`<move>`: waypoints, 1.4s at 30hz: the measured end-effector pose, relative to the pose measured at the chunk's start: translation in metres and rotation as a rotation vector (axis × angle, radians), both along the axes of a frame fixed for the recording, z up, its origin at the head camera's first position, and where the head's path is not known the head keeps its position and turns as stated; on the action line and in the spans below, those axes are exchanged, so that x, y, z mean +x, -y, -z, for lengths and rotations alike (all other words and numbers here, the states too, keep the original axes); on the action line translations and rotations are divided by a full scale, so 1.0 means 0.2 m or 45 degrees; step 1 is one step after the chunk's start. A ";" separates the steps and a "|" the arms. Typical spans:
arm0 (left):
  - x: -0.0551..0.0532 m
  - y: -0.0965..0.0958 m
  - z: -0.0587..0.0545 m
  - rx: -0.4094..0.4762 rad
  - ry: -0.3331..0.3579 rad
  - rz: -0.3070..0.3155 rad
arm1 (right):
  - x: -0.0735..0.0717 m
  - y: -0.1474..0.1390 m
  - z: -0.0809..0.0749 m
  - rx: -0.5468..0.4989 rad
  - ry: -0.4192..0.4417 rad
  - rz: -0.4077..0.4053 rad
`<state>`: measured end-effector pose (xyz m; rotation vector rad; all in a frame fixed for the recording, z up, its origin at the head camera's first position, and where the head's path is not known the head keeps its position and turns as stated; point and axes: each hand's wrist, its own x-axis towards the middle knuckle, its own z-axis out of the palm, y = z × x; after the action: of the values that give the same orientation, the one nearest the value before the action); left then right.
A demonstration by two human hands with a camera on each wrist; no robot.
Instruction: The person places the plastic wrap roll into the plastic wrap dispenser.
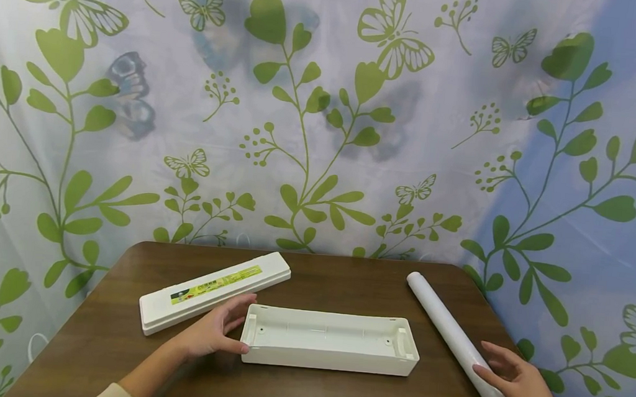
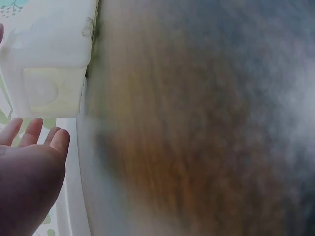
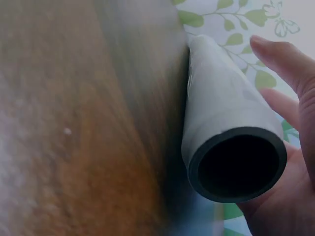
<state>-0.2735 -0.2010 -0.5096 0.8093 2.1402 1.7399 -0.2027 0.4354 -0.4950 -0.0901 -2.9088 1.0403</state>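
Observation:
An open white plastic box (image 1: 328, 360), long and narrow with nothing inside, sits in the middle of the table. At its left end is my left hand (image 1: 220, 328), thumb and fingers spread loosely, thumb tip right at the corner. The left wrist view shows this hand (image 2: 32, 167) with fingertips close to the box's end wall (image 2: 54, 91). On the right lies a roll of clear plastic film (image 1: 453, 334) on a dark hollow core (image 3: 194, 182). My right hand (image 1: 511, 379) hovers around the roll's near end, fingers loosely bent and not gripping it.
A long white lid (image 1: 215, 293) with a yellow-green label lies at an angle at the back left, behind my left hand. The brown wooden table (image 1: 339, 281) has rounded far corners. Behind it hangs a curtain (image 1: 323, 130) printed with green leaves and butterflies.

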 end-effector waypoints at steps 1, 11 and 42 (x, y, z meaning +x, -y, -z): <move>0.00 0.00 0.00 0.004 0.003 0.012 | 0.00 -0.01 0.00 -0.011 0.021 -0.011; 0.00 0.01 -0.02 0.057 0.044 0.094 | -0.04 -0.02 0.04 -0.067 0.038 -0.068; -0.01 0.00 -0.03 0.063 0.192 0.176 | -0.09 0.01 0.04 -0.163 -0.002 -0.192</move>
<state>-0.2758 -0.2012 -0.5028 0.7911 1.9050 1.7307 -0.2211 0.4331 -0.5035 0.1265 -2.8830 1.2476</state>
